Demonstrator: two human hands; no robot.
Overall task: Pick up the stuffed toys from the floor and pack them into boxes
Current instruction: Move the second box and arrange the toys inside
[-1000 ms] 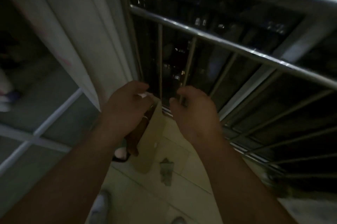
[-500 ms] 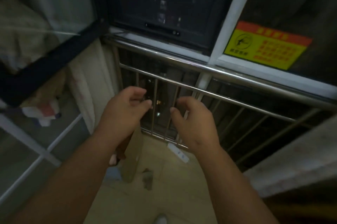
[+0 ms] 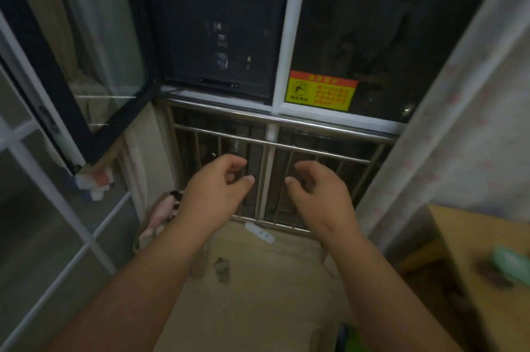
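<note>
Left hand (image 3: 218, 189) just left of the frame's middle, raised in front of the metal railing (image 3: 315, 153), fingers loosely curled, thumb tip close to the forefinger, grasping nothing. Right hand (image 3: 319, 194) level with it just right of middle, likewise loosely curled and released, nothing between the fingers. Apart from each other, with a white upright of the railing showing in the gap.

Stuffed toy (image 3: 162, 212) at lower left of centre: pinkish, with a dark-and-white patch at its upper end, lying low by the foot of a pale curtain (image 3: 143, 151), partly hidden behind the left forearm, touched by neither hand. Blurred, so kind of toy not to be told.

On the tiled floor (image 3: 258, 303) below the hands, a white power strip (image 3: 259, 232) just beside the railing's bottom bar. Above the railing, a white-framed window (image 3: 287, 36) with dark panes and a yellow-and-red sticker (image 3: 321, 90) in the lower corner of the right pane. At upper left, a dark-framed sash (image 3: 123, 118) swung open. Along the right edge, a second curtain (image 3: 459, 122), pale and patterned. At lower right, a tan surface (image 3: 473, 251) bearing a blurred green thing (image 3: 512, 262); box or table, cannot tell.
</note>
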